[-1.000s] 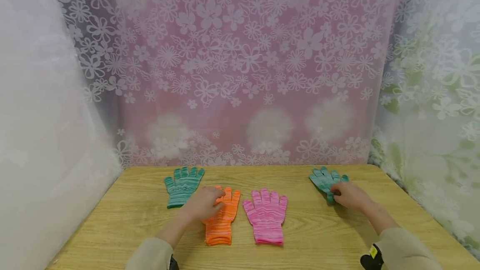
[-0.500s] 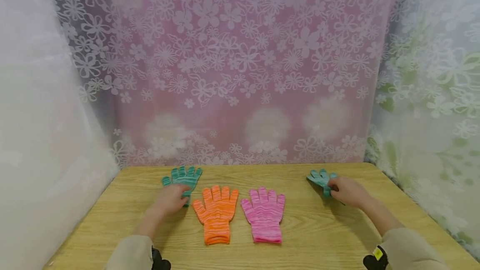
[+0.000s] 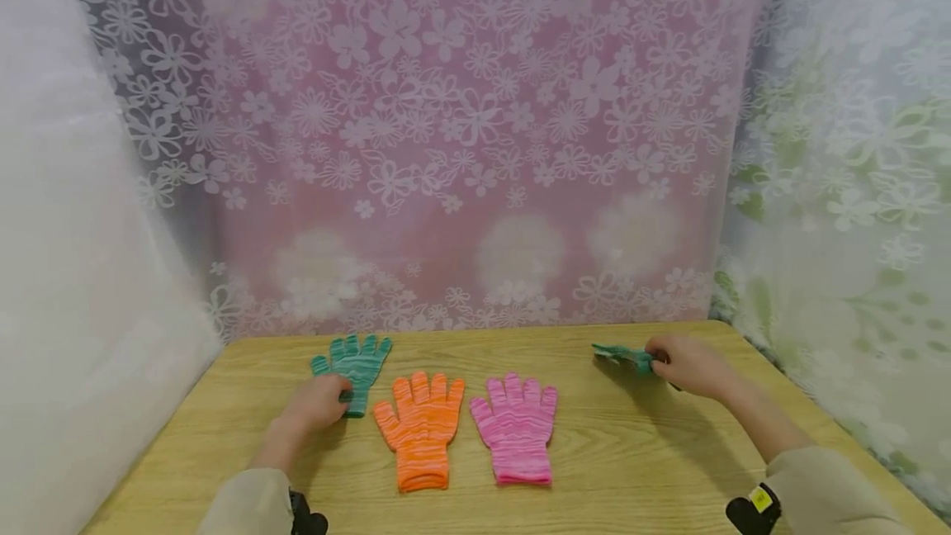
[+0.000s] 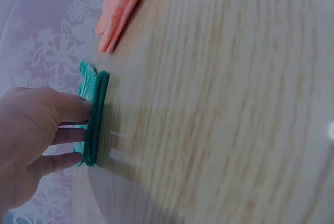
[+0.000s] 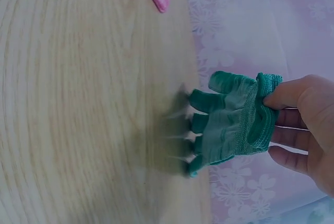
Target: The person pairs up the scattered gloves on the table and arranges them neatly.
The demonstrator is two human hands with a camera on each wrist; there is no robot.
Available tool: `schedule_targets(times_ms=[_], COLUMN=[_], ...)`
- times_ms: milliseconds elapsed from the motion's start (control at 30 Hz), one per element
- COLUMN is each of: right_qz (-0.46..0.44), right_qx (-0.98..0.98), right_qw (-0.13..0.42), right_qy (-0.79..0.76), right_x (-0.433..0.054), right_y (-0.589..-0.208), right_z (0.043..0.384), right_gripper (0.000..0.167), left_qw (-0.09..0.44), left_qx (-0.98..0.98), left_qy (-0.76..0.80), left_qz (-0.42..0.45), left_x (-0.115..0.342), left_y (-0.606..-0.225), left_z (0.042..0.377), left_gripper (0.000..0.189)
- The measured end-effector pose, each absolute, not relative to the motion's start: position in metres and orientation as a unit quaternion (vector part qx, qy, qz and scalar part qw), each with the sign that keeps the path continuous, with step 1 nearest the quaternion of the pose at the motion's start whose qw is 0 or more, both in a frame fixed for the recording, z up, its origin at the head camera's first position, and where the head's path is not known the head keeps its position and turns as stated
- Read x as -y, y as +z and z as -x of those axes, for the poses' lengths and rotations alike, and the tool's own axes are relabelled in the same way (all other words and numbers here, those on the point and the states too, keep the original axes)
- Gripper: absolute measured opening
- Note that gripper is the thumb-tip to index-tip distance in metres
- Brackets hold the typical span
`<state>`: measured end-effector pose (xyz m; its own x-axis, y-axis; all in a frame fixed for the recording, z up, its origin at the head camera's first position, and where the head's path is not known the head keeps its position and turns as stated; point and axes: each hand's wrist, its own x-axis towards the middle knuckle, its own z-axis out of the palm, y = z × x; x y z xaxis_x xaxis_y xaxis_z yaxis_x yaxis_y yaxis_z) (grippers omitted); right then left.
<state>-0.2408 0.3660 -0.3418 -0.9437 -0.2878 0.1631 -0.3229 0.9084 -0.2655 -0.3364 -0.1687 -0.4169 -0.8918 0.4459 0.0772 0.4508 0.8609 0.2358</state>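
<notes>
My right hand pinches a green knitted glove at its cuff, off the table at the right. In the right wrist view this glove hangs with its fingers toward the wood, thumb and fingers on either side of the cuff. A second green glove lies flat at the back left. My left hand covers its cuff's left side; in the left wrist view the fingertips touch this glove. Between the hands lie an orange glove and a pink glove, fingers pointing away.
The wooden table ends at a floral pink curtain behind. A pale sheet hangs at the left and a green-patterned one at the right. Black wrist devices sit at both sleeves.
My left hand has moved left from over the orange glove to the left green glove's cuff. My right hand has raised and tilted the other green glove, which now appears nearly edge-on.
</notes>
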Motion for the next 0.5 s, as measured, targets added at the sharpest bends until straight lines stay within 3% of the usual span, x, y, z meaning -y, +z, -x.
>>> schedule_targets(times_ms=[267, 500], right_qz=[-0.170, -0.183], right_qx=[0.972, 0.970], right_qw=[0.079, 0.089], right_qy=[0.139, 0.131], right_x=[-0.365, -0.363], right_y=[-0.323, -0.311], right_z=[0.230, 0.227], right_gripper=[0.006, 0.006], left_qw=[0.006, 0.021], left_qx=[0.960, 0.956], left_qy=[-0.153, -0.166], left_qz=[0.234, 0.239], left_x=[0.171, 0.172], left_y=[-0.415, -0.419], left_z=[0.337, 0.338], left_gripper=[0.006, 0.008])
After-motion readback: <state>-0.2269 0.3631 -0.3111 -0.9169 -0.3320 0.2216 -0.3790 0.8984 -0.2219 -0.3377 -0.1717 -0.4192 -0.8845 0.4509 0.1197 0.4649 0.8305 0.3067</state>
